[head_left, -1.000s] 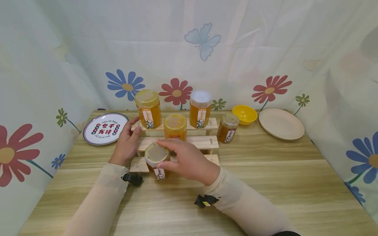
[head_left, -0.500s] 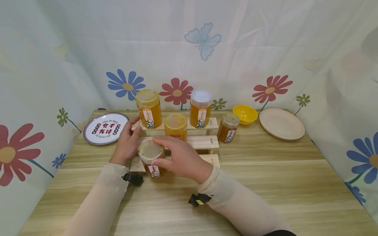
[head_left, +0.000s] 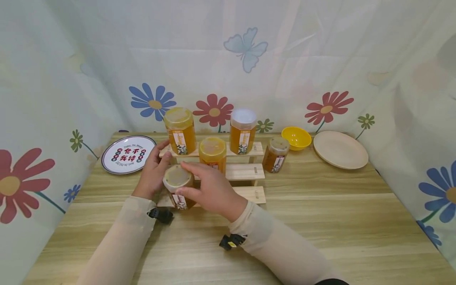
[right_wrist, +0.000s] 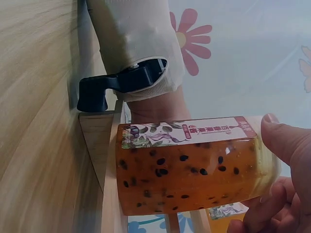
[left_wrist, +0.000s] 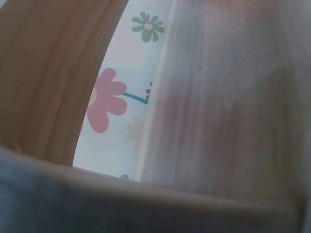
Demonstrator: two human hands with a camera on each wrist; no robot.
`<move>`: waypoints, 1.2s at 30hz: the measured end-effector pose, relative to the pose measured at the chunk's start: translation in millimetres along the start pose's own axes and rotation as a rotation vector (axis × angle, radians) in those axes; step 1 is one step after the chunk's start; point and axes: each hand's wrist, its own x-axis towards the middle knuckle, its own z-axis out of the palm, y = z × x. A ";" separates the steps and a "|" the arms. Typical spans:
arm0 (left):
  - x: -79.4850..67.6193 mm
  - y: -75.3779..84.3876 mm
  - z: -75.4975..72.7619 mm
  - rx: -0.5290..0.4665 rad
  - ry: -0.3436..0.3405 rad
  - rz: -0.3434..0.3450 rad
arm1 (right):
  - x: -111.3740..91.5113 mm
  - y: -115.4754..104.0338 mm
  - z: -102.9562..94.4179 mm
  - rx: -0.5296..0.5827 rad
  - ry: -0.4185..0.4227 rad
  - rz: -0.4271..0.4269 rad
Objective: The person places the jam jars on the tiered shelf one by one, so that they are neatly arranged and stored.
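My right hand (head_left: pixel 215 192) grips a jar (head_left: pixel 181 190) near its lid, thumb on the near side. In the right wrist view this jar (right_wrist: pixel 189 170) is full of orange jelly with dark seeds, and its base is at the lowest step of a three-step wooden rack (head_left: pixel 246 172); contact is hard to tell. At the rack's left end my left hand (head_left: pixel 154 170) holds the top step, its fingers partly hidden. Two honey-coloured jars, one yellow-lidded (head_left: pixel 181 132) and one white-lidded (head_left: pixel 243 132), stand on the top step. Another yellow-lidded jar (head_left: pixel 212 152) stands on the middle step.
A smaller dark-amber jar (head_left: pixel 276 155) stands on the table right of the rack. Behind it are a yellow bowl (head_left: pixel 296 138) and a beige plate (head_left: pixel 340 149). A white plate with red lettering (head_left: pixel 115 166) lies left of the left hand. A flowered curtain surrounds the table.
My right hand has carried the seeded jar left and slightly back, over the left part of the lowest step. The left hand stays at the rack's end.
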 end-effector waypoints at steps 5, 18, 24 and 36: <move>0.9 -2.0 1.3 -0.001 0.006 0.008 | 1.0 1.4 1.9 0.033 0.010 0.001; 0.7 0.3 0.9 -0.002 0.008 0.008 | 3.7 7.3 5.3 0.137 -0.002 -0.002; 0.2 2.1 0.5 -0.006 0.001 -0.006 | 2.6 8.1 7.5 0.144 -0.002 0.015; 1.6 2.1 0.8 -0.027 0.006 -0.013 | -7.4 -5.4 -9.9 0.001 -0.059 0.000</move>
